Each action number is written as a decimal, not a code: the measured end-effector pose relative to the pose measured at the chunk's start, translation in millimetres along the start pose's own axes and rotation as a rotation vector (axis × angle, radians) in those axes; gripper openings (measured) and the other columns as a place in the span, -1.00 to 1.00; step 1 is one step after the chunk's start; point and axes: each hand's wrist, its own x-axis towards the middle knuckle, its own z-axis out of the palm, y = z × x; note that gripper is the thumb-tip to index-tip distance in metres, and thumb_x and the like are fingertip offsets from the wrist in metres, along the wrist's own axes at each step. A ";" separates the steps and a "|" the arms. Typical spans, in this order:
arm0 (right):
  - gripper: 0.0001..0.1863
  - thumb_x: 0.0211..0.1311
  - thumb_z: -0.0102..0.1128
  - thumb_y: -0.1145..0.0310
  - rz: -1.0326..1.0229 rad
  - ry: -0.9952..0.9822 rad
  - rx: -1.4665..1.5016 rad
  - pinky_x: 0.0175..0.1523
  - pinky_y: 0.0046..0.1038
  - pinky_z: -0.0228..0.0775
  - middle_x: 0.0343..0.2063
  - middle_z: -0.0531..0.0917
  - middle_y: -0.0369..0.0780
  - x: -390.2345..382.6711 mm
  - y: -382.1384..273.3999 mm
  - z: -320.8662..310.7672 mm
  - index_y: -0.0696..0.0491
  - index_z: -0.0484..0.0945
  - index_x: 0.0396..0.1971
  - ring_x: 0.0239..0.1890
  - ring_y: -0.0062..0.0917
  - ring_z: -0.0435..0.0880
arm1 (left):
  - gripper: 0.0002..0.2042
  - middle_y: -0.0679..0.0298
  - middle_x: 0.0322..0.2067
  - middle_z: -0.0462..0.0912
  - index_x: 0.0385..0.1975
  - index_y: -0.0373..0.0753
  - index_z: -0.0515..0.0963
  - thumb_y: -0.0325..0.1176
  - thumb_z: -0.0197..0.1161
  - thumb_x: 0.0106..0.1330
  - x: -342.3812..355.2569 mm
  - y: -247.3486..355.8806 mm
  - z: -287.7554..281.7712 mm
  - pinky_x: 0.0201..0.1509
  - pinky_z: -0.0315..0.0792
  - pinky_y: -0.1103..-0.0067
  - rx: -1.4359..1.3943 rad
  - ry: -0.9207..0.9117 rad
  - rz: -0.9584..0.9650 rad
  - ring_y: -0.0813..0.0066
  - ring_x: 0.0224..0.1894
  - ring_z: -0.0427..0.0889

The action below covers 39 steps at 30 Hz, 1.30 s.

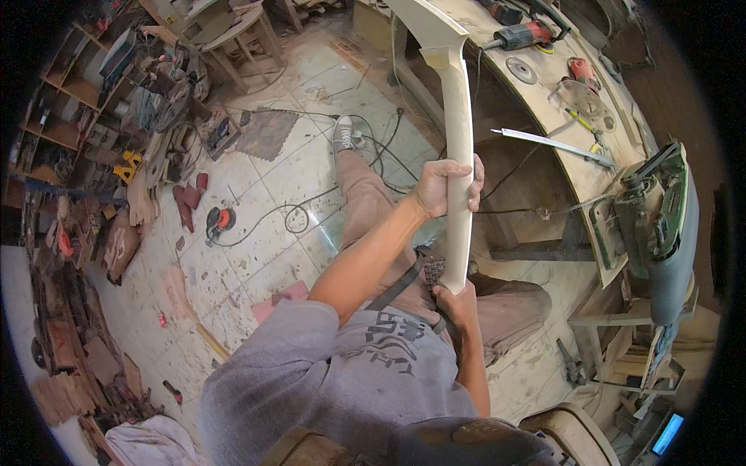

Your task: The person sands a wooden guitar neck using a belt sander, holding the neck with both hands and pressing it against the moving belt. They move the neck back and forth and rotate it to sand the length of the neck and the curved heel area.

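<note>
A long, cream-coloured curved trim piece point(460, 116) stands up lengthwise in front of me, widening at its far end near the workbench. About midway along it, my left hand point(447, 186) is wrapped round the narrow part, fingers showing on its right side. Dust covers these fingers. Lower down, my right hand point(458, 301) grips the near end close to my lap, its thumb against the edge. Some of the right hand's fingers are hidden. Beside that near end lies a dark textured thing point(434, 270) on my lap, its kind unclear.
On the workbench point(544, 101) at right lie a red-and-grey power tool point(524, 35), a grinding disc point(521, 70) and a steel caliper point(552, 146). Cables point(295, 217) and an orange-and-black sander point(223, 220) are on the tiled floor. Cluttered shelves point(66, 93) stand at left.
</note>
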 end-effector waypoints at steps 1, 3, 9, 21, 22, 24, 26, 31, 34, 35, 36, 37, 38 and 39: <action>-0.68 0.04 0.45 0.31 -0.001 -0.002 0.007 -0.16 -0.41 0.44 -0.43 0.60 -0.28 -0.6 -1.6 -0.3 0.17 0.57 -0.29 -0.35 -0.55 0.53 | -0.68 0.18 -0.52 0.58 -0.28 -0.31 0.52 -0.17 0.27 0.13 1.4 -0.6 1.0 -0.38 0.55 0.35 0.004 0.007 -0.010 0.25 -0.57 0.61; -0.69 0.04 0.44 0.31 -0.027 0.008 0.025 -0.16 -0.41 0.43 -0.44 0.60 -0.29 -0.9 1.1 0.0 0.16 0.56 -0.30 -0.35 -0.55 0.53 | -0.68 0.19 -0.52 0.58 -0.28 -0.31 0.52 -0.18 0.27 0.13 3.9 -1.7 2.6 -0.38 0.54 0.35 0.002 0.011 -0.023 0.25 -0.57 0.61; -0.70 0.03 0.44 0.30 -0.038 0.000 0.005 -0.20 -0.41 0.42 -0.46 0.59 -0.29 -1.6 -0.5 -2.6 0.16 0.56 -0.32 -0.38 -0.55 0.52 | -0.70 0.19 -0.52 0.58 -0.29 -0.28 0.52 -0.18 0.28 0.13 5.6 -5.1 2.4 -0.38 0.54 0.35 0.003 0.048 -0.039 0.25 -0.58 0.60; -0.56 0.01 0.49 0.23 -0.061 0.042 -0.019 -0.09 -0.36 0.49 -0.36 0.71 -0.16 -0.5 5.4 -3.0 0.20 0.61 -0.18 -0.28 -0.47 0.64 | -0.61 0.11 -0.31 0.60 -0.16 -0.29 0.50 -0.12 0.30 0.17 7.2 -4.9 3.1 -0.27 0.63 0.31 0.091 -0.037 0.041 0.24 -0.42 0.65; -0.53 0.00 0.49 0.22 -0.113 0.042 -0.013 -0.06 -0.32 0.51 -0.33 0.72 -0.11 2.4 10.3 -2.1 0.19 0.61 -0.13 -0.26 -0.41 0.66 | -0.60 0.08 -0.25 0.60 -0.10 -0.31 0.48 -0.16 0.28 0.18 9.3 -2.2 7.4 -0.18 0.65 0.30 0.081 -0.073 0.038 0.22 -0.28 0.68; -0.50 -0.05 0.49 0.23 -0.154 0.079 -0.075 -0.04 -0.27 0.52 -0.31 0.72 -0.04 2.1 18.1 -3.0 0.17 0.62 -0.11 -0.25 -0.29 0.71 | -0.54 0.03 -0.12 0.60 0.04 -0.32 0.44 -0.18 0.25 0.21 15.2 0.3 25.6 -0.02 0.63 0.26 0.100 -0.051 0.091 0.16 -0.07 0.68; -0.49 -0.09 0.49 0.23 -0.156 0.108 -0.100 -0.03 -0.26 0.52 -0.30 0.73 -0.01 1.1 18.4 -4.5 0.17 0.63 -0.11 -0.23 -0.22 0.72 | -0.44 0.01 0.01 0.59 0.19 -0.32 0.37 -0.14 0.23 0.25 18.5 1.4 54.9 0.10 0.57 0.20 0.145 0.073 0.203 0.11 0.05 0.63; -0.50 -0.13 0.48 0.25 -0.144 0.148 -0.140 -0.04 -0.22 0.52 -0.28 0.73 0.04 -4.0 22.5 -8.0 0.15 0.65 -0.13 -0.21 -0.13 0.73 | -0.66 0.21 -0.10 0.68 0.01 -0.28 0.59 -0.17 0.00 0.53 16.5 73.6 89.1 0.11 0.47 0.43 0.757 0.588 0.835 0.42 -0.06 0.62; -0.52 -0.11 0.43 0.23 -0.156 0.159 -0.213 -0.08 -0.24 0.52 -0.35 0.70 0.05 -3.5 28.2 -8.7 0.19 0.63 -0.17 -0.28 -0.17 0.71 | -0.64 0.17 -0.08 0.68 0.02 -0.34 0.58 -0.19 -0.03 0.55 2.0 135.1 159.3 0.12 0.48 0.42 1.029 0.117 1.173 0.38 -0.05 0.63; -0.53 -0.11 0.43 0.23 -0.170 0.154 -0.227 -0.10 -0.27 0.52 -0.38 0.70 0.03 -2.8 29.9 -7.3 0.21 0.62 -0.18 -0.32 -0.22 0.70 | -0.64 0.17 -0.08 0.67 0.02 -0.34 0.58 -0.19 -0.03 0.55 -2.6 153.0 180.7 0.12 0.47 0.42 1.059 -0.034 1.262 0.37 -0.05 0.63; -0.54 -0.08 0.33 0.18 -0.149 0.126 -0.209 -0.09 -0.13 0.50 -0.30 0.68 0.13 -7.2 13.2 -5.7 0.17 0.62 -0.18 -0.22 0.04 0.68 | -0.64 0.17 -0.07 0.67 0.02 -0.34 0.58 -0.19 -0.03 0.55 -9.4 173.4 203.7 0.13 0.47 0.42 1.082 -0.184 1.347 0.37 -0.05 0.63; -0.54 -0.08 0.33 0.19 -0.148 0.120 -0.212 -0.09 -0.12 0.50 -0.30 0.69 0.13 -8.0 7.9 -4.1 0.17 0.62 -0.19 -0.23 0.04 0.68 | -0.63 0.17 -0.07 0.67 0.03 -0.34 0.58 -0.19 -0.03 0.55 -16.4 190.4 225.8 0.13 0.47 0.41 1.097 -0.309 1.402 0.37 -0.05 0.62; -0.55 -0.08 0.33 0.19 -0.144 0.119 -0.216 -0.09 -0.12 0.49 -0.31 0.69 0.12 -7.7 5.6 -3.6 0.17 0.62 -0.19 -0.23 0.04 0.68 | -0.63 0.16 -0.07 0.67 0.03 -0.34 0.58 -0.19 -0.04 0.55 -19.8 201.9 242.7 0.13 0.47 0.41 1.105 -0.418 1.443 0.36 -0.04 0.62; -0.55 -0.08 0.33 0.20 -0.141 0.118 -0.218 -0.10 -0.12 0.49 -0.31 0.69 0.12 -8.0 5.6 -2.4 0.16 0.62 -0.19 -0.23 0.04 0.69 | -0.63 0.16 -0.06 0.67 0.03 -0.34 0.58 -0.18 -0.04 0.55 -21.4 208.8 257.2 0.14 0.47 0.41 1.110 -0.503 1.461 0.36 -0.04 0.62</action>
